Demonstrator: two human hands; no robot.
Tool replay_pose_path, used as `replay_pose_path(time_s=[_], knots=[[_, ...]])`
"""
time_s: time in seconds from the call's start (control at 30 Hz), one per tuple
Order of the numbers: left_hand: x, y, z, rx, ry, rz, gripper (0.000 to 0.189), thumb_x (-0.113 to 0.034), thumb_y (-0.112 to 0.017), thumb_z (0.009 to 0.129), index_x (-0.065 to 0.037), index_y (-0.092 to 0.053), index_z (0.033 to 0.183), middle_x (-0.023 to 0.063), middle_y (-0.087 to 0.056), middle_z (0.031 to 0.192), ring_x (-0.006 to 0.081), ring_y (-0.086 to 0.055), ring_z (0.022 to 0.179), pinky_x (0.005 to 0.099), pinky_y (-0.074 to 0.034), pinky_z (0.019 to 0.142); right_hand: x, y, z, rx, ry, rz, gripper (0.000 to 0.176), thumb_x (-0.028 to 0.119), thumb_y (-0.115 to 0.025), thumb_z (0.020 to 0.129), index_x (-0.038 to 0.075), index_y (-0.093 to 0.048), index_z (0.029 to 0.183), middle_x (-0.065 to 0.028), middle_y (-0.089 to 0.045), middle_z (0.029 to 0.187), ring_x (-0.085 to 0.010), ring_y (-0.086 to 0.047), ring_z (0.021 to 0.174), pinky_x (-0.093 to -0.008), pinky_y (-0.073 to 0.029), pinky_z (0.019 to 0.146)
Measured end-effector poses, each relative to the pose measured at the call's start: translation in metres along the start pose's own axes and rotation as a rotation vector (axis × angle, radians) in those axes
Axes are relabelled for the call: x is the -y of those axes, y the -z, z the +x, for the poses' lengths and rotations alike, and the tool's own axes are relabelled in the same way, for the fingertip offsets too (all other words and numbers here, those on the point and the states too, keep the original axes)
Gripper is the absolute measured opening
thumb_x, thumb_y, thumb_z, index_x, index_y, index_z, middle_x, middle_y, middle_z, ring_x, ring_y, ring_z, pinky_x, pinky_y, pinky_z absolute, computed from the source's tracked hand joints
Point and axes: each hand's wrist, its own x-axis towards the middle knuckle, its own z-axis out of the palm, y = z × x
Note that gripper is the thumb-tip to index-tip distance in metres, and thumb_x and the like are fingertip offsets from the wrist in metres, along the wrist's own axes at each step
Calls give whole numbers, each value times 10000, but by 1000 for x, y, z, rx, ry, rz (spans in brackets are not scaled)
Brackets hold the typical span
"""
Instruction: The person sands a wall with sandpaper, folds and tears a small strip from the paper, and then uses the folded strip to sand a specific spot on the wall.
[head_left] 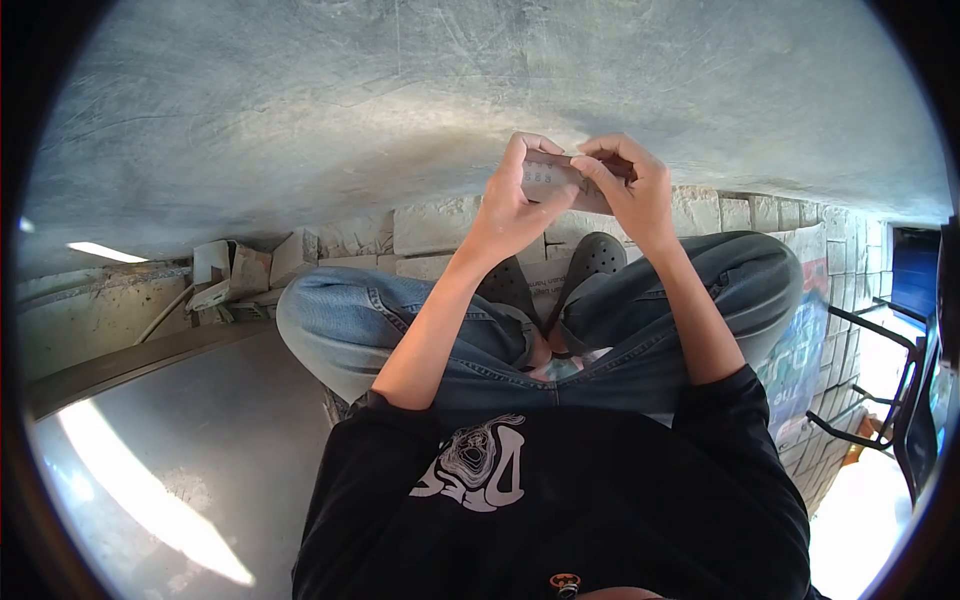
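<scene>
A small brownish strip of sandpaper (541, 177), with rows of printed marks on the side facing me, is held up between my hands close to the grey wall. My left hand (518, 208) pinches its left part, thumb across the front and fingers behind. On the other end, my right hand (636, 192) is closed with thumb and forefinger at the upper edge. Part of the strip is hidden behind my fingers. Just beyond both hands rises the smooth, scuffed grey wall surface (300, 110).
My crossed legs in jeans (350, 310) and dark clogs (598, 256) are below my hands. Pale bricks (435, 226) line the wall's foot. Broken blocks (250, 270) and a grey panel (200, 440) lie left. A black metal chair (905, 390) stands right, beside a printed sheet (800, 330).
</scene>
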Motion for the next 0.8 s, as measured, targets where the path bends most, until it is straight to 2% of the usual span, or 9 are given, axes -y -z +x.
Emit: replay_pose_path(time_s=[0.03, 0.17, 0.23, 0.27, 0.33, 0.47, 0.53, 0.63, 0.8], knots=[[-2, 0, 0, -20, 125, -122, 328, -147, -660, 820, -53, -478, 1076, 94, -595, 949, 133, -590, 816, 289, -508, 678, -2, 1, 0, -24, -1, 54, 126, 124, -696, 789, 29, -666, 865, -56, -660, 741, -67, -589, 661, -238, -457, 582], [4, -3, 2, -78, 105, -154, 209, -188, -624, 877, -11, -547, 955, 65, -619, 843, 98, -587, 726, 242, -496, 613, 5, 5, -1, 14, -147, -36, 134, 131, -707, 782, 13, -670, 834, -41, -666, 737, -74, -604, 681, -218, -472, 626], [7, -7, 3, -199, -17, -152, 203, -176, -630, 874, 17, -568, 858, 41, -617, 730, 93, -577, 678, 236, -481, 602, 4, 1, -1, 28, -27, 95, 120, 100, -686, 813, -6, -660, 863, -16, -647, 748, -51, -581, 704, -190, -455, 620], [9, -6, 3, -200, -18, -151, 203, -176, -630, 874, 17, -568, 858, 41, -617, 730, 93, -577, 678, 236, -481, 602, 3, -2, 0, 28, -26, 96, 120, 100, -686, 813, -6, -660, 863, -16, -647, 748, -51, -581, 704, -190, -455, 620], [9, -5, 4, -267, -2, -130, 232, -190, -646, 863, 25, -575, 814, 57, -633, 724, 81, -572, 676, 231, -465, 581, 0, -8, 0, -54, 49, 188, 171, 158, -706, 793, -8, -679, 824, -18, -638, 658, -55, -540, 588, -205, -417, 526], [8, -3, 1, -254, 127, -53, 244, -198, -655, 856, 29, -584, 801, 77, -648, 733, 78, -575, 687, 235, -460, 585, 2, -2, -3, -28, -98, 137, 179, 165, -709, 794, -11, -685, 812, -8, -607, 620, -31, -473, 552, -197, -359, 478], [6, -4, 1, -255, 168, -166, 250, -207, -662, 850, 28, -592, 803, 97, -658, 743, 77, -577, 696, 238, -459, 590, 6, -1, -2, -15, -143, 106, 179, 166, -711, 795, -11, -688, 807, 3, -582, 593, -21, -436, 533, -192, -339, 459], [9, -6, 2, -267, 79, -83, 230, -192, -645, 862, 31, -592, 831, 95, -658, 756, 81, -585, 699, 233, -466, 604, 12, 3, -1, 29, -264, 76, 165, 160, -713, 791, -4, -693, 799, 10, -586, 587, -19, -447, 526, -187, -340, 453], [8, -7, 3, -236, 77, -132, 195, -161, -613, 881, 32, -585, 883, 91, -658, 797, 102, -607, 715, 231, -483, 627, 3, 2, -1, 18, -247, 177, 121, 127, -720, 777, 11, -692, 797, 12, -612, 621, -22, -487, 563, -176, -365, 485]])
